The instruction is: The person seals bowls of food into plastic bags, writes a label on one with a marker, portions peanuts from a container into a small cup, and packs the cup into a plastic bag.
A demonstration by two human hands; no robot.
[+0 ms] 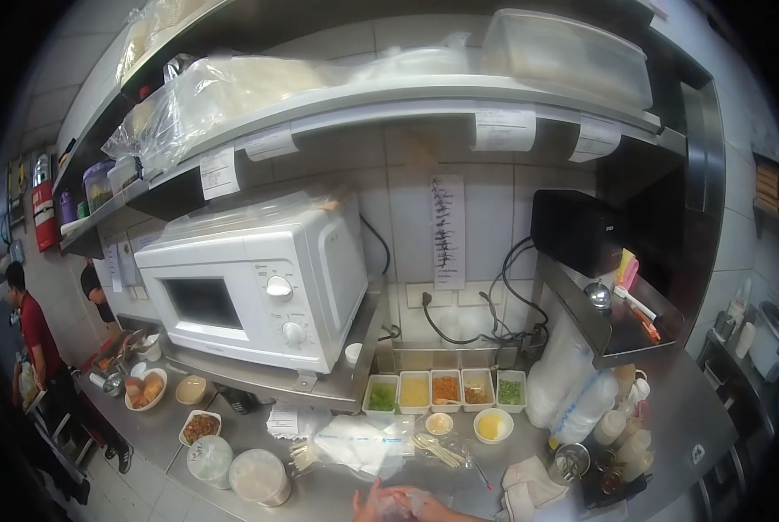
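At the bottom edge, in the middle of the head view, my left hand (370, 503) and my right hand (422, 502) are close together. My left hand has its fingers partly stretched and apart. The fingers of my right hand are closed around something thin and clear, perhaps plastic, too small to make out. Just beyond both hands lies a clear plastic packet with a white sheet (359, 442) and blue print on it. Wooden chopsticks (440, 451) lie to the right of the packet, below a small cup of sauce (439, 424). A white bowl with yellow contents (494, 425) stands farther right.
Behind stand several white tubs of chopped toppings (446, 391). A microwave (250, 287) rests on a raised shelf at left, above lidded plastic tubs (260, 478). Squeeze bottles (611, 426), a metal cup (569, 463) and a folded cloth (531, 488) are at right. Two people stand far left.
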